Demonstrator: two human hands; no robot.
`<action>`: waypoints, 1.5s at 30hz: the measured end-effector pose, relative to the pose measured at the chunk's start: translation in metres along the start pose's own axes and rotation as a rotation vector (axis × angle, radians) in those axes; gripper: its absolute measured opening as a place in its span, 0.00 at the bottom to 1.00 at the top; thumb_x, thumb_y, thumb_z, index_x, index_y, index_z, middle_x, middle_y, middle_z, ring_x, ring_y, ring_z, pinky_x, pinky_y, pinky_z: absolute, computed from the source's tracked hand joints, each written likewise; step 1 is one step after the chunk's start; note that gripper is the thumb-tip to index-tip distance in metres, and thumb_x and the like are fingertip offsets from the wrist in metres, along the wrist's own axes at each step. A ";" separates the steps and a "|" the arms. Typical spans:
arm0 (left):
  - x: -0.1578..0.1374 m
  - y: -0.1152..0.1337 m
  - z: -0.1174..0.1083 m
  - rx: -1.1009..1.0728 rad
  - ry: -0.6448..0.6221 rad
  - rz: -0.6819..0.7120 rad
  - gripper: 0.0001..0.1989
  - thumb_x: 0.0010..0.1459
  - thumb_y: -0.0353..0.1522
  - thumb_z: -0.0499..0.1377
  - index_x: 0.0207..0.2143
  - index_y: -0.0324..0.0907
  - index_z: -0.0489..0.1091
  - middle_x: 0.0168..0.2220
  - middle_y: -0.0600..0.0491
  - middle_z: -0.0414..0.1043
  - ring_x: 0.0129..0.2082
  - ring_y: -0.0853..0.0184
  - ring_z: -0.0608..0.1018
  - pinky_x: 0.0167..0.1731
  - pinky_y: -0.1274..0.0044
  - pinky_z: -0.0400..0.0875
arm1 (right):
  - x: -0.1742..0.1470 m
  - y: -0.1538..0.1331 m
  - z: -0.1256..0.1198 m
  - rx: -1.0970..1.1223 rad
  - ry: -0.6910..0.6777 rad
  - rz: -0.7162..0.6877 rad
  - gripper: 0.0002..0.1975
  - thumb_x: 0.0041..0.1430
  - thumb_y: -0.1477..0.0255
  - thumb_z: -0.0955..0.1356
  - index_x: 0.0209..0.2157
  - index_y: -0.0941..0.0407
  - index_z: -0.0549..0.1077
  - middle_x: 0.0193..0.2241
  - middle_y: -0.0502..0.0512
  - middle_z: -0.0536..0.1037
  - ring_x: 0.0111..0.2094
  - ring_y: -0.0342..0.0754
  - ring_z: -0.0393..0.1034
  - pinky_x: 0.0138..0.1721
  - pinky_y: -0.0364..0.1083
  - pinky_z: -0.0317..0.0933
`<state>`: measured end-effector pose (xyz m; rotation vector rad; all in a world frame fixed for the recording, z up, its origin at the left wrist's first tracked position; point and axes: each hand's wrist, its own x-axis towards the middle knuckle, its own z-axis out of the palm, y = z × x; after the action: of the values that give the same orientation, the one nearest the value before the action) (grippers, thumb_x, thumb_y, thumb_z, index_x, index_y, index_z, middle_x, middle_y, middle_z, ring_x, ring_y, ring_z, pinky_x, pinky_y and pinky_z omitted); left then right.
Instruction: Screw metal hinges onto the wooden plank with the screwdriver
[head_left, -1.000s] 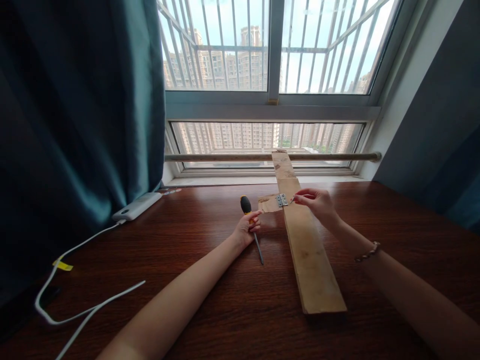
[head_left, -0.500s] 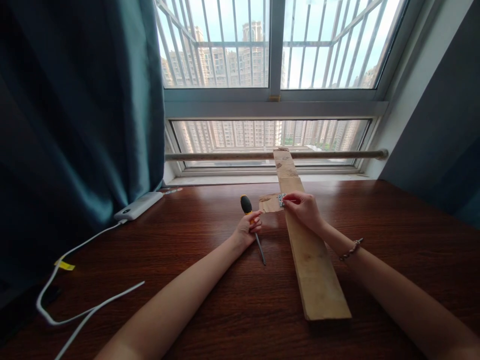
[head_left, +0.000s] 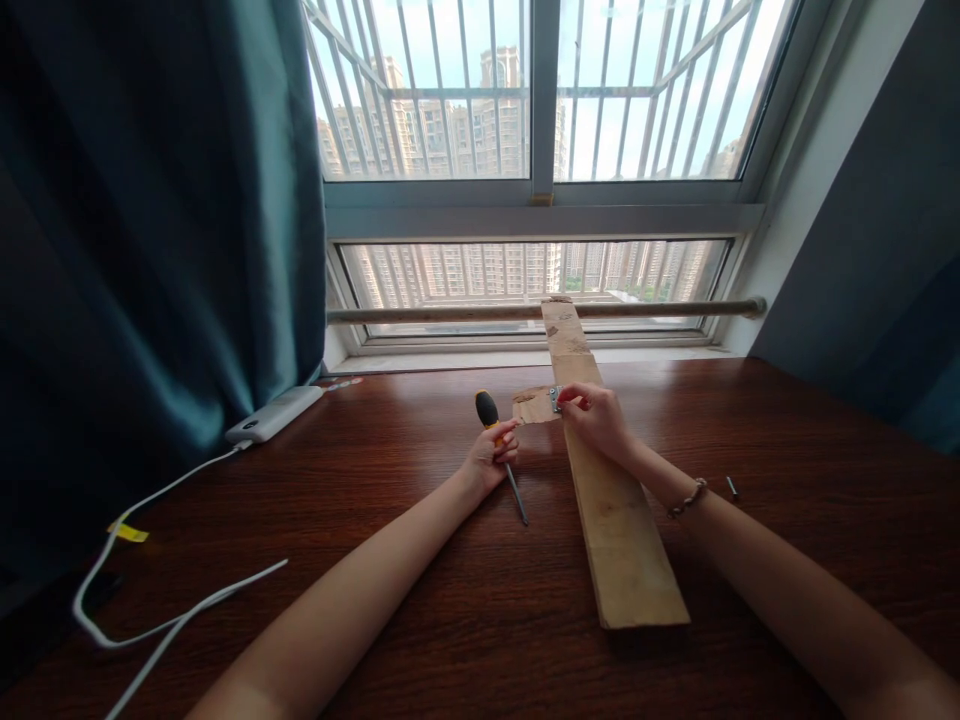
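A screwdriver (head_left: pixel 488 408) with a black and yellow handle is held in my left hand (head_left: pixel 491 455), its shaft slanting down towards the table. Beside it, a short piece of wood (head_left: pixel 533 406) lies against a long wooden board (head_left: pixel 625 530). A small metal plate with holes (head_left: pixel 554 399), which looks like a hinge, sits where the two meet. My right hand (head_left: pixel 598 415) rests over the board with its fingertips pinched at the plate; whatever is between them is too small to make out. The fingers partly cover the plate.
The board's far end reaches a horizontal rail (head_left: pixel 435 314) before the window. A small metal pin-like piece (head_left: pixel 732 487) lies right of my right forearm on the brown table (head_left: pixel 810 430). At left are a white power bank (head_left: pixel 276 413), a white cable (head_left: pixel 161 638) and a dark curtain (head_left: pixel 247 200).
The view has shifted slightly. My right hand stays pinched at the plate, and the small metal piece now shows clear of my wrist. The screwdriver remains in my left hand.
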<state>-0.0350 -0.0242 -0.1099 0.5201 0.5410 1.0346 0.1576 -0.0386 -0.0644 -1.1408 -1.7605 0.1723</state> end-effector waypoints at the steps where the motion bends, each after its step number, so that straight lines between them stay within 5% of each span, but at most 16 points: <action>1: 0.000 0.000 -0.001 0.003 0.002 -0.003 0.06 0.51 0.24 0.56 0.23 0.35 0.61 0.13 0.63 0.52 0.08 0.84 0.50 0.08 0.89 0.43 | 0.000 -0.001 0.000 0.006 -0.003 -0.008 0.05 0.51 0.73 0.65 0.27 0.55 0.74 0.26 0.51 0.77 0.26 0.43 0.68 0.30 0.42 0.61; 7: 0.003 -0.001 -0.004 0.017 0.003 -0.013 0.09 0.51 0.25 0.57 0.21 0.37 0.59 0.12 0.64 0.49 0.08 0.83 0.49 0.08 0.88 0.43 | 0.008 -0.016 -0.028 0.156 0.033 0.011 0.08 0.51 0.67 0.67 0.32 0.55 0.75 0.33 0.53 0.78 0.33 0.47 0.72 0.34 0.44 0.65; 10: 0.002 -0.001 -0.002 0.014 0.000 -0.004 0.08 0.51 0.24 0.56 0.22 0.36 0.60 0.12 0.64 0.50 0.08 0.83 0.49 0.07 0.89 0.42 | 0.011 -0.025 -0.068 0.138 0.093 0.044 0.11 0.51 0.65 0.67 0.33 0.56 0.74 0.34 0.54 0.77 0.34 0.48 0.73 0.33 0.45 0.66; 13: 0.000 -0.001 0.000 0.005 0.000 0.009 0.06 0.52 0.23 0.55 0.23 0.35 0.61 0.12 0.63 0.51 0.08 0.84 0.50 0.07 0.90 0.43 | -0.004 -0.018 -0.115 -0.134 -0.014 0.136 0.09 0.50 0.64 0.67 0.29 0.55 0.74 0.27 0.52 0.77 0.29 0.47 0.72 0.31 0.43 0.64; 18: -0.001 0.000 0.002 -0.010 -0.007 0.015 0.07 0.53 0.23 0.54 0.23 0.35 0.61 0.13 0.62 0.53 0.08 0.84 0.51 0.07 0.90 0.44 | -0.081 0.045 -0.170 -0.859 -0.328 0.542 0.14 0.45 0.58 0.68 0.22 0.55 0.69 0.22 0.57 0.75 0.24 0.53 0.70 0.21 0.45 0.54; 24: 0.001 -0.001 -0.001 -0.021 -0.013 0.018 0.09 0.53 0.24 0.55 0.21 0.36 0.59 0.13 0.63 0.52 0.08 0.84 0.50 0.07 0.89 0.43 | -0.141 0.123 -0.190 -0.759 -0.485 0.661 0.05 0.47 0.69 0.66 0.21 0.55 0.68 0.24 0.56 0.76 0.27 0.52 0.72 0.24 0.45 0.57; 28: 0.002 -0.001 -0.002 -0.026 -0.011 0.024 0.07 0.53 0.23 0.54 0.22 0.35 0.61 0.13 0.62 0.53 0.08 0.84 0.52 0.07 0.90 0.43 | -0.123 0.116 -0.189 -0.678 -0.419 0.652 0.05 0.45 0.73 0.65 0.19 0.56 0.68 0.20 0.55 0.76 0.23 0.50 0.71 0.23 0.44 0.59; 32: 0.003 -0.001 -0.002 -0.026 -0.018 0.017 0.10 0.52 0.24 0.56 0.20 0.35 0.59 0.12 0.63 0.52 0.08 0.84 0.51 0.07 0.89 0.43 | -0.070 0.056 -0.169 -0.310 -0.271 0.541 0.04 0.46 0.70 0.67 0.25 0.56 0.70 0.22 0.52 0.77 0.23 0.47 0.73 0.27 0.44 0.66; 36: 0.002 -0.001 -0.002 -0.025 -0.019 0.020 0.09 0.50 0.24 0.58 0.21 0.35 0.60 0.12 0.63 0.53 0.08 0.84 0.51 0.07 0.90 0.43 | -0.014 -0.003 -0.122 0.161 -0.236 0.414 0.09 0.43 0.66 0.70 0.26 0.57 0.71 0.21 0.53 0.77 0.25 0.48 0.73 0.28 0.44 0.69; 41: 0.002 -0.001 -0.002 -0.023 -0.011 0.030 0.09 0.49 0.23 0.58 0.20 0.35 0.60 0.13 0.62 0.54 0.09 0.84 0.52 0.07 0.90 0.43 | 0.023 -0.020 -0.060 0.050 -0.190 0.222 0.04 0.44 0.72 0.68 0.23 0.58 0.73 0.18 0.49 0.75 0.20 0.44 0.70 0.22 0.41 0.65; 45: 0.003 -0.001 -0.004 -0.021 -0.011 0.021 0.10 0.49 0.24 0.58 0.19 0.35 0.59 0.12 0.63 0.52 0.08 0.84 0.51 0.07 0.90 0.43 | 0.027 -0.010 -0.036 -0.064 -0.169 0.117 0.03 0.45 0.73 0.67 0.22 0.58 0.73 0.17 0.48 0.74 0.19 0.42 0.69 0.23 0.40 0.61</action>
<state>-0.0355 -0.0213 -0.1143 0.5138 0.5153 1.0558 0.1785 -0.0368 -0.0232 -1.3086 -1.8591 0.2925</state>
